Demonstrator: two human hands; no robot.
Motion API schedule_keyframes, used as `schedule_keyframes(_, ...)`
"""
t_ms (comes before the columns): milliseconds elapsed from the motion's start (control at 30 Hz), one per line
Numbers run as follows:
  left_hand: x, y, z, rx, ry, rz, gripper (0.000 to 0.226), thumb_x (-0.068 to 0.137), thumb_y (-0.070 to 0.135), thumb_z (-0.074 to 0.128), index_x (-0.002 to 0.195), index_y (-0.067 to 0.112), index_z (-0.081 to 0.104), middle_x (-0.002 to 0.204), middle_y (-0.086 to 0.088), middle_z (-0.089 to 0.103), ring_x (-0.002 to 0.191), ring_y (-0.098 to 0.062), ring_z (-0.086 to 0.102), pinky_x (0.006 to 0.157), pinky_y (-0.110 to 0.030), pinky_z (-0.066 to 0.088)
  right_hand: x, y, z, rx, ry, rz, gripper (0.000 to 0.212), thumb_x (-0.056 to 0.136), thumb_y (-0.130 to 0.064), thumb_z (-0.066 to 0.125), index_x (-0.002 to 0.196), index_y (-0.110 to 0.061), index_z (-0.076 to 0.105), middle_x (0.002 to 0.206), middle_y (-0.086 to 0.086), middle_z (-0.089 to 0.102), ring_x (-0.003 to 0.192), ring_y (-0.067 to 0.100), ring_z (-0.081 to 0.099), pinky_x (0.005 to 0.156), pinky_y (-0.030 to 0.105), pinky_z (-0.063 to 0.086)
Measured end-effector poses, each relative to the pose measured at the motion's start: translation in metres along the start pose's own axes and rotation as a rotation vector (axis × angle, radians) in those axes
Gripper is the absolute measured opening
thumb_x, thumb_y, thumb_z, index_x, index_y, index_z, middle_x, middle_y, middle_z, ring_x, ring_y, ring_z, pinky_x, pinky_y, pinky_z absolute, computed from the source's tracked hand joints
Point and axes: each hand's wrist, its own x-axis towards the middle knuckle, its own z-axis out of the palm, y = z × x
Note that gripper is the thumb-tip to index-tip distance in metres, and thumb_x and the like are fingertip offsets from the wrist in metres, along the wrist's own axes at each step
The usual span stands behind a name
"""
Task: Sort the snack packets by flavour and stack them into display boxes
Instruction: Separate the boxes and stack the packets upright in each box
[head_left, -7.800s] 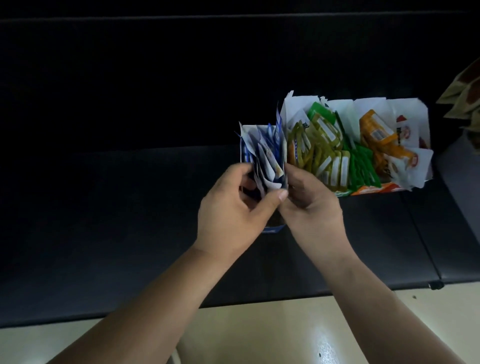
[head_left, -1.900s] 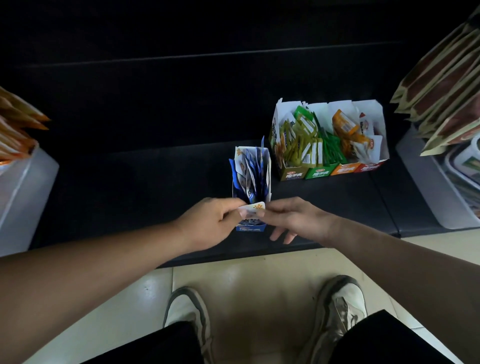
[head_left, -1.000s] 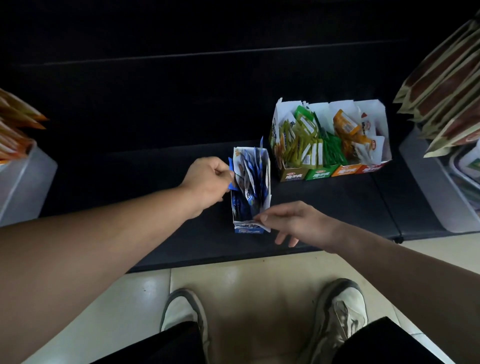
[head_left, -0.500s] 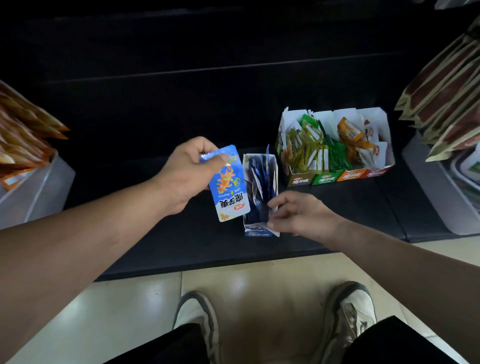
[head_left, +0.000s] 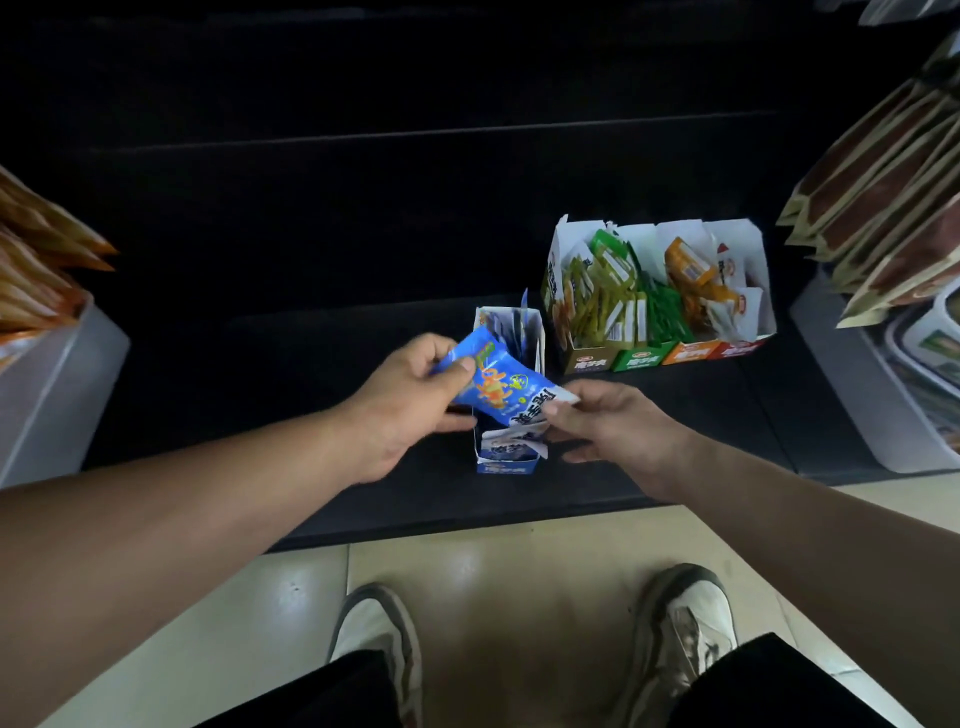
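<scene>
A blue snack packet (head_left: 498, 387) with an orange picture is held slantwise over the blue display box (head_left: 506, 460). My left hand (head_left: 410, 402) grips its upper left end between thumb and fingers. My right hand (head_left: 610, 421) pinches its white lower right end. The blue box stands on the dark shelf (head_left: 311, 364) and holds several blue packets upright. To its right stands a row of joined display boxes (head_left: 660, 356): olive, green, orange and red, each with packets of its own colour.
A white bin (head_left: 47, 384) with orange packets is at the left edge. Another white bin (head_left: 852, 395) with brown and cream packets stands at the right. The shelf's front edge runs just above my two shoes (head_left: 680, 623) on the tiled floor.
My left hand pulled a blue packet out of the blue box and brought it down over the box. My right hand left the box's front and now pinches the packet's lower end.
</scene>
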Motion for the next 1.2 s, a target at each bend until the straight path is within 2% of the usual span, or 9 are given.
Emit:
schedule_keyframes(133, -0.008, -0.011, 0.005, 0.177, -0.113, -0.049, 0.024, 0.109, 0.038, 0.048, 0.119, 0.02, 0.061, 0.117, 0.001, 0.076, 0.104, -0.011, 0.075, 0.092, -0.045, 0.06, 0.0, -0.008, -0.017, 0.024, 0.1, -0.045, 0.023, 0.089, -0.023, 0.081, 0.109, -0.011, 0.076, 0.106, 0.007, 0.079, 0.1, 0.015, 0.068, 0.092, 0.036, 0.053)
schedule_keyframes(233, -0.014, -0.009, 0.005, 0.154, -0.247, -0.138, 0.03, 0.108, 0.048, 0.043, 0.127, 0.033, 0.061, 0.113, 0.006, 0.078, 0.113, -0.009, 0.069, 0.097, -0.041, 0.058, -0.004, -0.019, -0.032, 0.141, 0.051, -0.061, 0.026, 0.091, -0.017, 0.077, 0.115, -0.009, 0.075, 0.112, 0.011, 0.079, 0.111, 0.026, 0.073, 0.1, 0.042, 0.056)
schedule_keyframes(333, -0.016, -0.016, 0.002, 0.199, -0.23, -0.159, 0.02, 0.104, 0.037, 0.059, 0.121, 0.027, 0.064, 0.111, 0.008, 0.079, 0.113, -0.007, 0.069, 0.099, -0.041, 0.058, -0.006, -0.031, -0.04, 0.204, 0.088, -0.126, 0.02, 0.097, -0.015, 0.071, 0.115, -0.009, 0.071, 0.114, 0.015, 0.077, 0.108, 0.031, 0.074, 0.091, 0.044, 0.061)
schedule_keyframes(500, -0.016, -0.022, -0.003, 0.298, -0.207, -0.085, 0.011, 0.097, 0.019, 0.07, 0.106, 0.023, 0.076, 0.104, 0.009, 0.079, 0.107, -0.004, 0.071, 0.096, -0.037, 0.06, -0.01, -0.053, -0.035, -0.194, 0.165, -0.327, 0.007, 0.097, -0.016, 0.073, 0.102, -0.011, 0.071, 0.099, 0.01, 0.077, 0.092, 0.027, 0.075, 0.075, 0.042, 0.066)
schedule_keyframes(633, -0.018, -0.028, 0.002, 0.355, -0.175, -0.035, 0.009, 0.097, 0.022, 0.072, 0.097, 0.023, 0.08, 0.098, 0.005, 0.079, 0.098, -0.008, 0.072, 0.094, -0.041, 0.061, -0.017, -0.045, -0.006, -0.472, 0.014, -0.341, 0.011, 0.101, -0.022, 0.067, 0.092, -0.027, 0.07, 0.09, 0.01, 0.073, 0.083, 0.037, 0.071, 0.072, 0.053, 0.059)
schedule_keyframes(833, -0.018, -0.03, 0.006, 0.381, -0.109, 0.026, 0.016, 0.097, 0.033, 0.071, 0.089, 0.021, 0.078, 0.089, -0.006, 0.077, 0.096, -0.03, 0.073, 0.088, -0.05, 0.061, -0.003, -0.035, 0.012, -0.606, 0.015, -0.36, 0.013, 0.103, -0.025, 0.063, 0.092, -0.028, 0.069, 0.084, 0.005, 0.067, 0.067, 0.013, 0.055, 0.06, 0.027, 0.046)
schedule_keyframes(1067, -0.02, -0.033, 0.0, 0.423, -0.205, 0.081, 0.007, 0.095, 0.026, 0.075, 0.095, 0.023, 0.081, 0.078, 0.017, 0.074, 0.068, 0.009, 0.061, 0.065, -0.009, 0.047, 0.008, -0.049, 0.009, -0.483, 0.128, -0.416, 0.019, 0.107, -0.015, 0.054, 0.092, -0.026, 0.058, 0.066, 0.005, 0.05, 0.049, 0.003, 0.039, 0.047, 0.016, 0.034)
schedule_keyframes(1133, -0.02, -0.035, -0.001, 0.426, -0.19, 0.093, 0.006, 0.092, 0.025, 0.078, 0.095, 0.021, 0.079, 0.077, 0.016, 0.074, 0.066, 0.009, 0.06, 0.064, -0.008, 0.045, 0.006, -0.054, 0.012, -0.478, 0.102, -0.454, 0.018, 0.107, -0.014, 0.053, 0.094, -0.025, 0.059, 0.073, 0.017, 0.054, 0.056, 0.007, 0.043, 0.05, 0.017, 0.036)
schedule_keyframes(1200, -0.019, -0.035, -0.002, 0.4, -0.146, 0.071, 0.016, 0.089, 0.027, 0.081, 0.1, 0.02, 0.07, 0.083, 0.01, 0.077, 0.07, 0.006, 0.065, 0.067, -0.014, 0.05, 0.003, -0.055, 0.017, -0.49, 0.09, -0.486, 0.015, 0.107, -0.012, 0.054, 0.097, -0.022, 0.06, 0.071, 0.009, 0.056, 0.055, 0.002, 0.045, 0.05, 0.013, 0.036)
